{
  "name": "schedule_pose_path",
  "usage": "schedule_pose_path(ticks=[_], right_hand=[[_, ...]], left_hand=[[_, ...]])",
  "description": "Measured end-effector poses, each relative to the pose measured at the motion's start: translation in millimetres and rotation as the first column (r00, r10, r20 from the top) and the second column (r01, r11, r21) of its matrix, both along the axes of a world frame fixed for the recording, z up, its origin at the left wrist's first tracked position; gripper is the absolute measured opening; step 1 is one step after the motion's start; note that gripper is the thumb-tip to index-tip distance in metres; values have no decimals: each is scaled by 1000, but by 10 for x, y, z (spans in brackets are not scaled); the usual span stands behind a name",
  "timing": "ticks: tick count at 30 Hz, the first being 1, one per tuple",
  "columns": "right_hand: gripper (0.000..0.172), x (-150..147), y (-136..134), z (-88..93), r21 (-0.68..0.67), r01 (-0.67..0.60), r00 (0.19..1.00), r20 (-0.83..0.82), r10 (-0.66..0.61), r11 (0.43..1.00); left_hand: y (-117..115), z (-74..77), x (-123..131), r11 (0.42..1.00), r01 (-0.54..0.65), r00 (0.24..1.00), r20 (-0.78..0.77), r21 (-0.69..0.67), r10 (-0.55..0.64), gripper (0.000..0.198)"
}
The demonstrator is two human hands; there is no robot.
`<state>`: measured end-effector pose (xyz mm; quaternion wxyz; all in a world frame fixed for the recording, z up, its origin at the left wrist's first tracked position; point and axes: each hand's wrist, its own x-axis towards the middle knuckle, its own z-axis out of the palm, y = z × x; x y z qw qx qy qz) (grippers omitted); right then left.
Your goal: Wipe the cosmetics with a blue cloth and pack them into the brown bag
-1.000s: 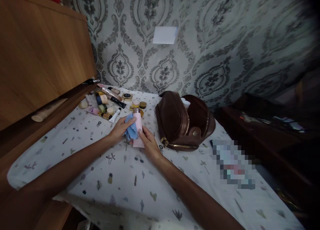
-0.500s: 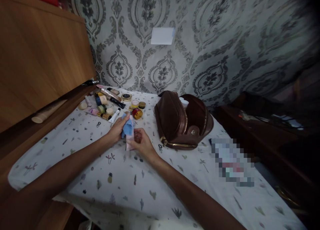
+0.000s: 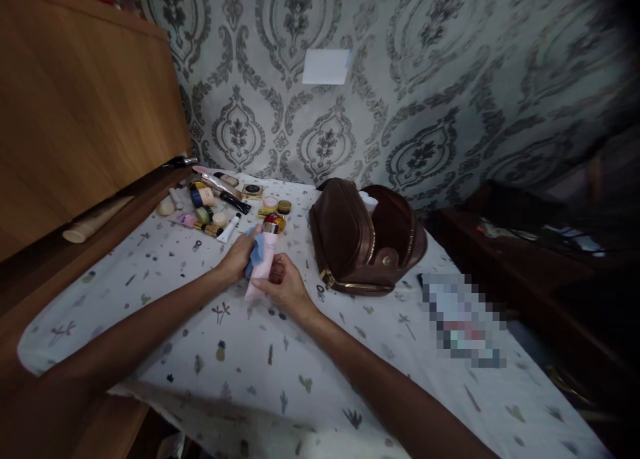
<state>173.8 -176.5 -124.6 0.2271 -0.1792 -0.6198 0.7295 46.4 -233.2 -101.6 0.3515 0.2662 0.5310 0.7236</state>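
Tabletop [image 3: 200, 352] has a white printed cover; brown bag [image 3: 343, 236] sits on it, unzipped. Grey patterned wall [image 3: 280, 92] behind bag, wooden cabinet [image 3: 90, 92] far left of it, cosmetics [image 3: 203, 196] clustered left of it. Pink tube [image 3: 263, 267]: slim, metallic cap up, leaning toward bag; held left of bag, near it. Right hand [image 3: 293, 292] grip: clamped on tube's lower end. Left hand [image 3: 236, 259] grip: clamped on blue cloth [image 3: 256, 251], cloth against tube.

A home, by the grey-and-white damask-patterned wallpaper [image 3: 320, 122] beyond the right hand [image 3: 293, 291], white plant-printed tablecloth [image 3: 320, 359] beneath it, brown zippered leather-look bag [image 3: 337, 236] to its right, brown wooden panel [image 3: 90, 106] to its left.
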Motion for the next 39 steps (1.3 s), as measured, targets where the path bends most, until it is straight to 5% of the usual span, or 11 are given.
schedule_pose_path(ticks=[5,11,14,17,20,25,32,39], right_hand=[[40,-16,94,-15,192,218,976,-64,-210,957],[12,93,166,168,487,127,986,32,-163,864],[15,146,178,300,586,148,965,91,-247,797],[39,194,189,398,481,171,958,124,-260,860],[65,271,200,464,242,96,990,78,-117,966],[61,480,218,586,-73,-17,996,-86,11,997],[53,891,336,918,-49,157,963,-213,-164,986],[48,1232,451,1263,77,203,954,-239,-179,976]], left_hand=[[-88,67,67,938,339,935,-82,-74,-344,50],[-72,15,-52,969,218,975,-8,-115,-221,48],[-79,90,-37,977,159,985,-50,-141,-167,42],[-117,214,59,974,159,984,-55,-162,-169,40],[-141,296,153,954,236,970,-14,-187,-243,40],[-120,379,238,936,270,940,-151,-225,-307,34],[-157,508,309,820,459,807,-226,-342,-546,33],[-60,533,372,874,353,876,-211,-332,-434,33]])
